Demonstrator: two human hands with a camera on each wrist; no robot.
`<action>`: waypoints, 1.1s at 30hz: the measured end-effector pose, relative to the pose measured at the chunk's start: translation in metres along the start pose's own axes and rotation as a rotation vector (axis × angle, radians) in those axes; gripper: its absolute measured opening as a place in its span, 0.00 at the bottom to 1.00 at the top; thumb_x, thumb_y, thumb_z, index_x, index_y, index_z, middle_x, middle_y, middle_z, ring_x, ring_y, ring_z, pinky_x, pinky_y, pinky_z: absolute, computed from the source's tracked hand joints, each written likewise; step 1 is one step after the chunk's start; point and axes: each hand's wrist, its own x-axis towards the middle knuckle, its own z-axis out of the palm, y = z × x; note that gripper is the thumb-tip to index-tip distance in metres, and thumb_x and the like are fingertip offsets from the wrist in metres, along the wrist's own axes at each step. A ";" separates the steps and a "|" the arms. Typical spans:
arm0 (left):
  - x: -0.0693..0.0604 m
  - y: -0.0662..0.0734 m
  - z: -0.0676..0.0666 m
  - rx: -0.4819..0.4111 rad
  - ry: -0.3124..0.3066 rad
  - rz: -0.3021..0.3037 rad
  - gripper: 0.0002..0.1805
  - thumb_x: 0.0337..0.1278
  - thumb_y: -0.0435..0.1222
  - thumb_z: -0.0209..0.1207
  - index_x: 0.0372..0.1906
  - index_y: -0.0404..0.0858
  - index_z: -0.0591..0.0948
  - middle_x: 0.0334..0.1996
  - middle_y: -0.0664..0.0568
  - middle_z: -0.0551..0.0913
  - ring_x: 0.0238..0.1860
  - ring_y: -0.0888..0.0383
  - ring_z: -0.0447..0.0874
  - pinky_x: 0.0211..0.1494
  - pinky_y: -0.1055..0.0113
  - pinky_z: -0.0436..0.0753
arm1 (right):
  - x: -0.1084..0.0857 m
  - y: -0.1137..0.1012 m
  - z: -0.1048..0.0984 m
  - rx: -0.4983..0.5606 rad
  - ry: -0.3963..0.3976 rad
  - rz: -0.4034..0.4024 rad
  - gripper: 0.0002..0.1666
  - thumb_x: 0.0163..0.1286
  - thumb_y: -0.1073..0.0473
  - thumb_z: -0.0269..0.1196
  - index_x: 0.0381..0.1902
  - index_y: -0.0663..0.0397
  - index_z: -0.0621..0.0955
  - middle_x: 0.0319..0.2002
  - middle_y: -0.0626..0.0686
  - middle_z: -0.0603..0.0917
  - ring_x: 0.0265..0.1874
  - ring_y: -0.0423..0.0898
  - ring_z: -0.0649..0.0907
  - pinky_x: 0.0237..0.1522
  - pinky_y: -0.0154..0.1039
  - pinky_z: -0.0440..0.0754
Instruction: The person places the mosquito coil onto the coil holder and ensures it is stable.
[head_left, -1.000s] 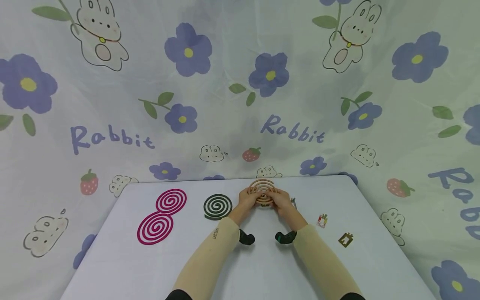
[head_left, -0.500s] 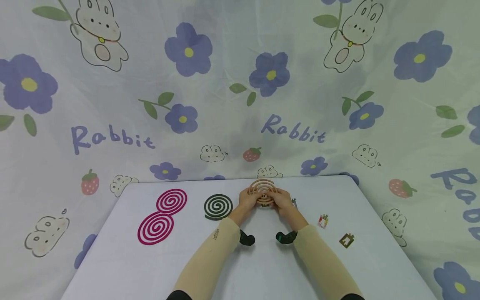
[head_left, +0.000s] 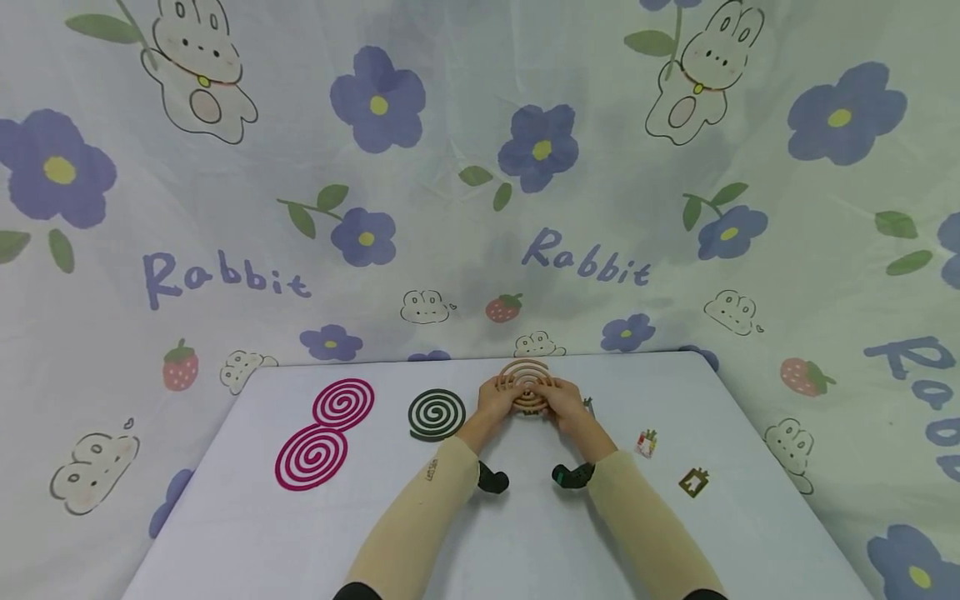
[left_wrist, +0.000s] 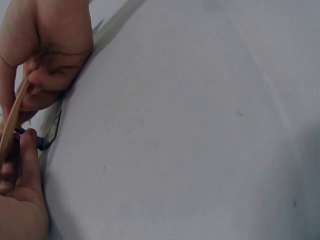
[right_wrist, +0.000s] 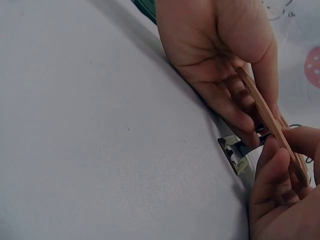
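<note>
Both hands hold a tan mosquito coil (head_left: pixel 525 366) near the table's far edge. My left hand (head_left: pixel 495 402) pinches its left side, and my right hand (head_left: pixel 562 402) pinches its right side, with the thumbs meeting near the centre. Edge-on in the right wrist view, the coil (right_wrist: pixel 257 100) sits between the fingers. Under its middle is a small metal coil stand (right_wrist: pixel 233 156) with a cut-out frame, held by the fingertips just off the tabletop. Fingers hide where stand and coil meet. The stand (left_wrist: pixel 49 137) also shows in the left wrist view.
Left of the hands lie a dark green coil (head_left: pixel 437 414) and two magenta coils (head_left: pixel 342 403), (head_left: pixel 311 457) edge to edge. On the right lie more metal stands: one (head_left: pixel 588 407) by the right hand, a shiny one (head_left: pixel 647 442), and a gold one (head_left: pixel 693 482). A patterned curtain (head_left: pixel 450 208) hangs behind.
</note>
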 end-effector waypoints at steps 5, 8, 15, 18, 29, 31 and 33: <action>-0.001 -0.001 -0.001 -0.002 -0.009 0.003 0.23 0.59 0.33 0.65 0.57 0.30 0.74 0.43 0.46 0.81 0.38 0.61 0.82 0.36 0.71 0.82 | -0.003 0.000 0.001 0.003 0.000 0.000 0.24 0.63 0.56 0.70 0.51 0.63 0.77 0.28 0.49 0.78 0.16 0.37 0.73 0.17 0.29 0.71; -0.002 -0.001 -0.001 0.020 0.001 0.008 0.24 0.57 0.33 0.66 0.57 0.30 0.75 0.43 0.46 0.81 0.38 0.60 0.82 0.36 0.71 0.81 | -0.004 0.001 0.001 0.004 0.003 0.004 0.24 0.63 0.56 0.70 0.52 0.62 0.77 0.28 0.49 0.78 0.16 0.37 0.73 0.17 0.29 0.72; -0.006 -0.003 -0.001 0.070 0.018 0.052 0.28 0.55 0.36 0.69 0.58 0.28 0.74 0.47 0.47 0.80 0.45 0.61 0.79 0.45 0.72 0.80 | -0.008 0.003 0.001 -0.012 -0.003 -0.026 0.22 0.63 0.55 0.69 0.50 0.62 0.78 0.27 0.49 0.79 0.14 0.36 0.74 0.16 0.28 0.72; -0.007 -0.004 -0.003 0.094 0.018 0.059 0.26 0.56 0.37 0.68 0.57 0.29 0.75 0.46 0.46 0.81 0.45 0.59 0.79 0.45 0.70 0.80 | -0.010 0.005 0.001 -0.028 -0.004 -0.043 0.24 0.64 0.54 0.69 0.52 0.63 0.78 0.28 0.50 0.80 0.14 0.37 0.74 0.16 0.29 0.73; -0.004 -0.011 -0.003 0.182 0.059 0.112 0.25 0.56 0.37 0.68 0.55 0.28 0.76 0.46 0.45 0.81 0.46 0.55 0.80 0.46 0.66 0.80 | -0.014 0.009 0.002 -0.067 0.011 -0.130 0.35 0.65 0.54 0.68 0.66 0.58 0.69 0.46 0.59 0.79 0.17 0.39 0.75 0.17 0.32 0.75; -0.005 -0.011 -0.004 0.183 0.063 0.117 0.25 0.56 0.37 0.68 0.55 0.28 0.76 0.46 0.45 0.81 0.46 0.56 0.80 0.47 0.66 0.80 | -0.013 0.010 0.002 -0.071 0.015 -0.135 0.35 0.65 0.54 0.68 0.66 0.58 0.69 0.47 0.59 0.79 0.17 0.39 0.75 0.17 0.32 0.75; -0.005 -0.010 -0.004 0.184 0.062 0.112 0.25 0.56 0.37 0.67 0.55 0.29 0.76 0.46 0.45 0.81 0.46 0.56 0.79 0.47 0.66 0.80 | -0.013 0.011 0.002 -0.077 0.017 -0.134 0.35 0.65 0.54 0.68 0.66 0.58 0.69 0.48 0.60 0.79 0.17 0.39 0.75 0.17 0.32 0.75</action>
